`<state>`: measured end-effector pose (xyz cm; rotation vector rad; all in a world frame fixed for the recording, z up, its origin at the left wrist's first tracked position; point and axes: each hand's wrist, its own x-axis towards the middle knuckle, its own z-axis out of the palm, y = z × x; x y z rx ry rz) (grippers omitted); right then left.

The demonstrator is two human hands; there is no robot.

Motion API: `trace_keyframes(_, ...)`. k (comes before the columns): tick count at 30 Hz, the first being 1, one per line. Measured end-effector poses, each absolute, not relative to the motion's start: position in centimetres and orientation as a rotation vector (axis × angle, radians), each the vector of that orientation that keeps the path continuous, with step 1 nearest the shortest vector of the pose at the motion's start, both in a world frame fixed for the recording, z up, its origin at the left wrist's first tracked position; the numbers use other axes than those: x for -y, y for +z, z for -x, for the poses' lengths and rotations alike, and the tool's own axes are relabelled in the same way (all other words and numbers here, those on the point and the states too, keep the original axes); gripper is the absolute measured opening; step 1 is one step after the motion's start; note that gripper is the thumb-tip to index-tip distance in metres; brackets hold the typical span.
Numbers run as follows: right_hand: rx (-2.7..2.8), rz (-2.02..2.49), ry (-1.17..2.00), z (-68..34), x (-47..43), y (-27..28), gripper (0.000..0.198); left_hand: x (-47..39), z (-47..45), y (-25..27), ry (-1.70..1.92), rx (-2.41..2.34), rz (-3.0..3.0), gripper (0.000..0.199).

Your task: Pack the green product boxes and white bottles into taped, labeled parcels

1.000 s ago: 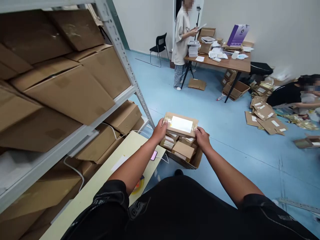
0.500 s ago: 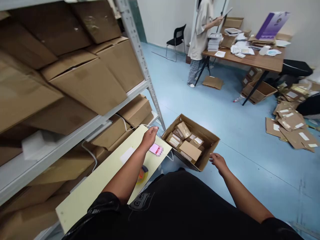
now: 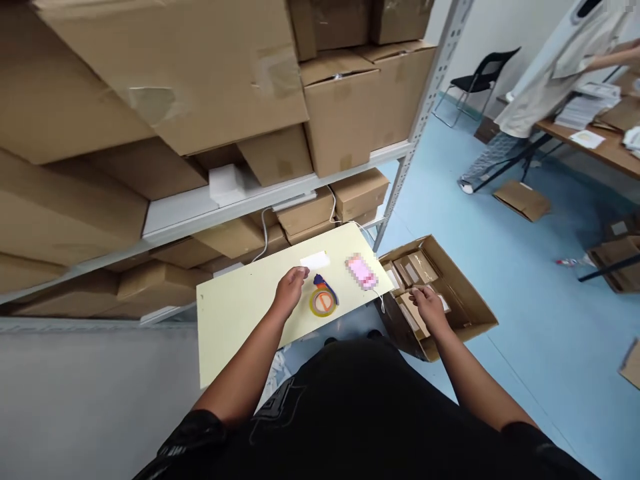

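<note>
The left hand (image 3: 290, 290) is curling its fingers loosely at the near edge of a white slip (image 3: 315, 259), and I cannot tell whether they are pinching it; the right hand (image 3: 429, 308) is bending its fingers over an open carton (image 3: 467, 293), and its grip I cannot tell either. From the left, brown boxes (image 3: 180, 73) are crowding a metal shelf (image 3: 173, 219), with more boxes sitting underneath. In front of the shelf a pale yellow table (image 3: 230, 320) is running at a slant, and the left hand is hovering over its middle. Beyond those fingers the white slip is lying flat, and just to the right a tape dispenser (image 3: 323, 303) is resting on the tabletop. Farther right a pink-screened phone (image 3: 361, 272) is lying near the table's end, a white cable (image 3: 383, 303) hanging off the edge beside it. The carton is standing on the blue floor past that end, holding small parcels (image 3: 423, 267) with white labels. Behind, a black chair (image 3: 480, 80) is standing by the wall, a person in a light shirt (image 3: 533, 100) is standing at a brown desk (image 3: 613, 157), and a flattened cardboard piece (image 3: 523, 200) is lying on the floor.
</note>
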<state>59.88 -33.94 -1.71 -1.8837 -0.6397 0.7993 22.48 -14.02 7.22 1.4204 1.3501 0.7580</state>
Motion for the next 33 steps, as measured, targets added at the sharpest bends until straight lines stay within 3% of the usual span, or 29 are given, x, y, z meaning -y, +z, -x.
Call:
trace_keyframes(11,1.309,1.888,1.208,-60.4,23.5,-3.4,0.042,27.2,-18.5,4.1,1.000,-1.806,-0.985,0.051)
trace_keyframes(19,1.764,1.562,1.557,-49.4,21.1,-0.9,0.039,41.4,-16.4,4.7,1.177,-2.129,-0.735,0.050)
trace_keyframes(26,1.890,1.267,1.702,-36.0,23.7,2.0,0.042,54.8,-12.8,6.3,1.390,-2.341,-0.440,0.046)
trace_keyframes(33,2.082,1.026,1.790,-21.6,34.1,2.6,0.042,69.3,-5.9,5.5,1.397,-2.486,-0.217,0.037)
